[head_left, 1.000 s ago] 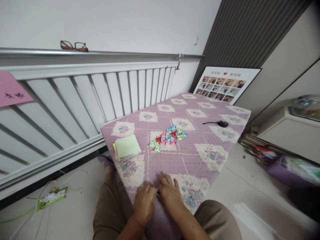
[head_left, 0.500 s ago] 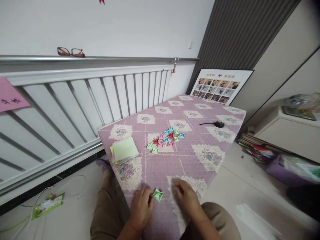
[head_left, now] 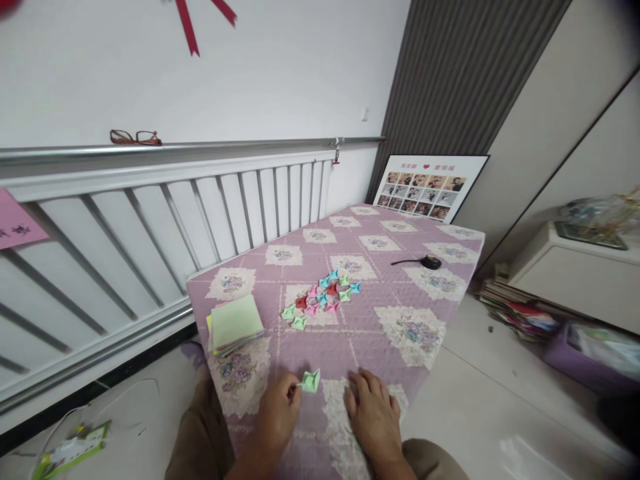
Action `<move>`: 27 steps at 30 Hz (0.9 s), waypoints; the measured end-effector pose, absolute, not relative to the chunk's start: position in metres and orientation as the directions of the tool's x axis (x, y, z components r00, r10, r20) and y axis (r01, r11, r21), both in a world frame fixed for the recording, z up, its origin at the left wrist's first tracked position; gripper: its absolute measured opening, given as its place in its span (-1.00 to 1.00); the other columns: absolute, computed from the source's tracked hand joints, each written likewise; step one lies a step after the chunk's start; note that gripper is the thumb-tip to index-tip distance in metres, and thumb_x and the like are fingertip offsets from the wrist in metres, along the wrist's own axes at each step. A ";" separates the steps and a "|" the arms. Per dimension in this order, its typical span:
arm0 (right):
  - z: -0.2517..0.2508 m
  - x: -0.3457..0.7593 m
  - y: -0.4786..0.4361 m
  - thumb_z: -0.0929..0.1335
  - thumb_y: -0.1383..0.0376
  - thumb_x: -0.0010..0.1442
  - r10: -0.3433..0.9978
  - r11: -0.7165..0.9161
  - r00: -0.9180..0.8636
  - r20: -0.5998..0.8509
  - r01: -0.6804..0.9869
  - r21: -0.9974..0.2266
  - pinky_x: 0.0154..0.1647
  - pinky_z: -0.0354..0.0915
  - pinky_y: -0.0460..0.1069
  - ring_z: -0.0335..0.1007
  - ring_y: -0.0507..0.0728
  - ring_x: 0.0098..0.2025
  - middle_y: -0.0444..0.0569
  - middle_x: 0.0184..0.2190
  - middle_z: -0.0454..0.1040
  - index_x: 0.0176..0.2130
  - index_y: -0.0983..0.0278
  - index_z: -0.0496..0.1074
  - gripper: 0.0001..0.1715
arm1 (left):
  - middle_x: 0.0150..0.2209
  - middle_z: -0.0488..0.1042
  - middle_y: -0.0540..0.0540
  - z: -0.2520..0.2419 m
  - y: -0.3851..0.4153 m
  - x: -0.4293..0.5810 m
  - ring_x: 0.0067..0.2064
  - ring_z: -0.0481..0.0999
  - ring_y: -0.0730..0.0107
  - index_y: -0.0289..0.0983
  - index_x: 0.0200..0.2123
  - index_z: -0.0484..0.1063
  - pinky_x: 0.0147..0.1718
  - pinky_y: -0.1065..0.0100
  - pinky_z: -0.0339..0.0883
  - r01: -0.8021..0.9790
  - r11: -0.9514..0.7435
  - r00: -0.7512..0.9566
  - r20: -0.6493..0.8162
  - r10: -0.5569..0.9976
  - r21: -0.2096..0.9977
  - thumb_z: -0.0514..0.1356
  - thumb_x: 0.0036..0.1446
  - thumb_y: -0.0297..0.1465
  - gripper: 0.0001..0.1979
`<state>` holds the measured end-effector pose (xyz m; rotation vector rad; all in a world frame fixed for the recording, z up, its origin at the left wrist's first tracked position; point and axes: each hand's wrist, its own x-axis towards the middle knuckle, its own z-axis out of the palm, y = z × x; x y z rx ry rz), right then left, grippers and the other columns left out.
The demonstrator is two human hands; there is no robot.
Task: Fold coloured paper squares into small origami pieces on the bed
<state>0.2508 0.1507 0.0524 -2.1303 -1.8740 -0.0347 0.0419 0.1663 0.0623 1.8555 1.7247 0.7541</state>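
Between my two hands is a small folded green paper piece with pointed corners. My left hand is closed, thumb and fingers pinching its left corner. My right hand lies palm down on the tablecloth, fingers stretched out, holding nothing. Farther up the table sits a cluster of several similar folded paper pieces in green, pink, red and blue. A stack of square paper sheets, pale green on top, rests at the table's left side.
A black spoon-shaped object lies toward the table's far right. The white railing-like panel runs along the left edge, with glasses on its bar. A framed photo board leans at the far end. A power strip lies on the floor.
My left hand has raised and turned the green paper piece, now held by one corner. My right hand has gone from curled to flat on the cloth. The view has tilted up.
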 end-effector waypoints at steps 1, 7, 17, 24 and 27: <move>0.052 0.251 0.150 0.19 0.20 0.23 0.965 -0.103 0.149 0.216 0.972 -0.211 0.00 0.12 0.14 0.19 0.22 0.11 0.02 0.07 0.35 -0.01 0.16 0.38 -0.63 | -0.44 0.43 0.03 0.067 0.180 0.050 -0.36 0.40 0.43 -0.24 -0.41 0.41 -0.35 0.45 0.14 0.737 -0.087 0.048 0.077 0.996 0.670 0.04 0.13 -0.49 -0.84; 0.046 0.256 0.150 0.19 0.19 0.22 0.958 -0.090 0.152 0.245 0.966 -0.244 0.00 0.13 0.14 0.22 0.22 0.11 0.01 0.06 0.37 -0.03 0.14 0.40 -0.63 | -0.33 0.45 -0.04 0.083 0.263 0.097 -0.27 0.40 0.40 -0.25 -0.40 0.43 -0.29 0.44 0.11 0.793 -0.068 0.011 0.097 0.995 0.605 0.08 0.16 -0.45 -0.86; 0.042 0.263 0.151 0.21 0.19 0.20 0.957 -0.090 0.160 0.242 0.957 -0.275 -0.03 0.19 0.14 0.27 0.23 0.09 -0.01 0.05 0.39 -0.03 0.11 0.41 -0.63 | -0.28 0.48 -0.11 0.073 0.307 0.124 -0.22 0.44 0.32 -0.26 -0.37 0.44 -0.26 0.38 0.14 0.813 0.061 -0.077 0.003 0.997 0.579 0.06 0.17 -0.45 -0.83; 0.042 0.263 0.157 0.22 0.18 0.19 0.962 -0.107 0.168 0.214 0.957 -0.271 -0.03 0.22 0.16 0.29 0.24 0.09 -0.01 0.06 0.40 -0.04 0.11 0.43 -0.63 | -0.17 0.45 -0.13 0.082 0.288 0.124 -0.11 0.41 0.29 -0.29 -0.10 0.36 -0.10 0.33 0.18 0.670 0.060 -0.059 -0.028 0.998 0.740 0.13 0.13 -0.49 -0.76; 0.065 0.257 0.150 0.24 0.21 0.17 0.960 -0.129 0.186 0.210 0.958 -0.257 -0.03 0.25 0.15 0.31 0.23 0.09 0.01 0.04 0.42 -0.06 0.14 0.45 -0.64 | -0.16 0.44 -0.13 0.094 0.255 0.136 -0.11 0.41 0.35 -0.30 -0.03 0.33 -0.06 0.34 0.21 0.529 0.025 0.011 -0.036 0.999 0.848 0.02 0.20 -0.54 -0.72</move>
